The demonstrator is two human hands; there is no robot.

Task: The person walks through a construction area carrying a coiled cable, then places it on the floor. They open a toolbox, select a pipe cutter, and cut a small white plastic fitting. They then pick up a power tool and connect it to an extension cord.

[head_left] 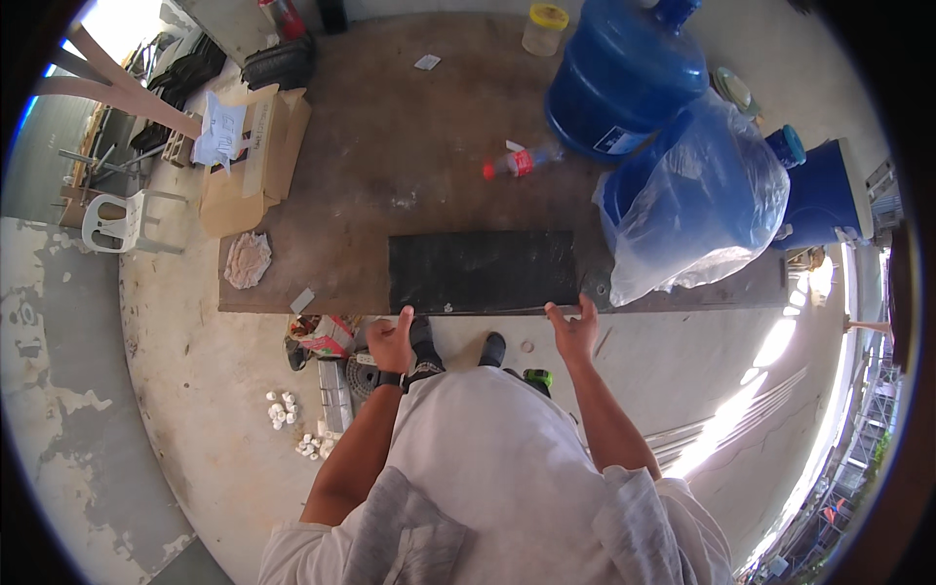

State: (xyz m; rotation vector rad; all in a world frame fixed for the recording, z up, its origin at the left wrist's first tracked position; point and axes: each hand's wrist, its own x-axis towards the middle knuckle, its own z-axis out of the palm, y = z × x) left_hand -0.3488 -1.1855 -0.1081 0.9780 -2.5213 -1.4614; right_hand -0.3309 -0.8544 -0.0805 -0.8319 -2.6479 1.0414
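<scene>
A black rectangular panel lies flat on a brown board table, along its near edge. My left hand grips the panel's near left corner, thumb up over the edge. At the near right corner my right hand holds the same edge with fingers curled around it. A dark watch sits on my left wrist. My shoes show on the floor below the table edge.
Two big blue water jugs, one under a clear plastic bag, stand on the table's right. A small red-capped bottle, a yellow-lidded jar and an open cardboard box are also there. A white plastic chair stands at left.
</scene>
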